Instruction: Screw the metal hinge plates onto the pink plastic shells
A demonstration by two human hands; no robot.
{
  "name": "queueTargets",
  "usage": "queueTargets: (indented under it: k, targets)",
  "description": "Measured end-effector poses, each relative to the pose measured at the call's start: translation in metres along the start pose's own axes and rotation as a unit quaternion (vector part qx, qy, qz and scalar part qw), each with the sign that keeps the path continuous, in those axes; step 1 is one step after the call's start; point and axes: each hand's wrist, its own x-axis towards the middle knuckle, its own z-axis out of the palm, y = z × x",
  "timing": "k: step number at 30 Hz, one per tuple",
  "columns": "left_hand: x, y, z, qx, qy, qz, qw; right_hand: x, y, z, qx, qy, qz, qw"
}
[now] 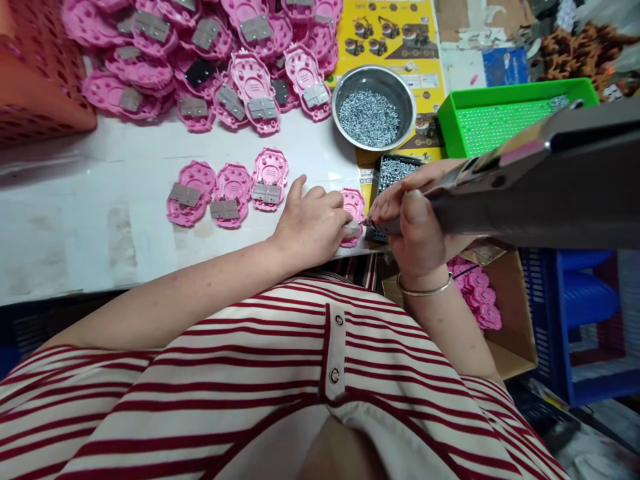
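My left hand [313, 227] is closed on a pink plastic casing [354, 201] at the table's front edge, its fingertips at the casing's grey cover plate [353, 229]. In my right hand [419, 230] is a powered screwdriver [530, 177], its grey body stretching to the right toward the camera. The driver's tip points at the cover plate; whether it touches a screw is too small to tell. Partly hidden behind my right hand stands a black tray [397, 170] of small screws. Left of my left hand lie three pink casings [270, 167] with grey plates.
A steel bowl [374, 143] of screws stands behind the black tray. Many pink casings [253, 80] are heaped at the back, beside an orange basket [45, 73]. A green tray [445, 127] is at right. Below it are a cardboard box [515, 313] and blue crates [550, 333].
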Motion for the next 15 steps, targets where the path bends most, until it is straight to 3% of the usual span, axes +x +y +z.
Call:
queueTargets:
  k: [2,4,8,12,15]
  targets:
    - [0.0,0.0,0.0,-0.002,-0.004,0.001,1.0,0.004,-0.011,-0.001,0.042,0.021,-0.067,0.997]
    - [0.0,-0.001,-0.001,-0.004,-0.005,0.004,1.0,0.007,-0.026,-0.005,0.065,0.083,-0.114,0.988]
    - [-0.003,-0.002,0.0,0.003,0.002,0.015,1.0,0.007,-0.045,-0.027,0.054,0.153,-0.144,0.976]
    - [-0.005,-0.004,0.002,0.013,0.011,0.026,1.0,0.001,-0.037,-0.047,0.0,0.199,-0.154,0.968]
    - [-0.007,-0.005,0.004,0.016,0.016,0.029,0.999,-0.003,-0.027,-0.052,-0.017,0.22,-0.154,0.963]
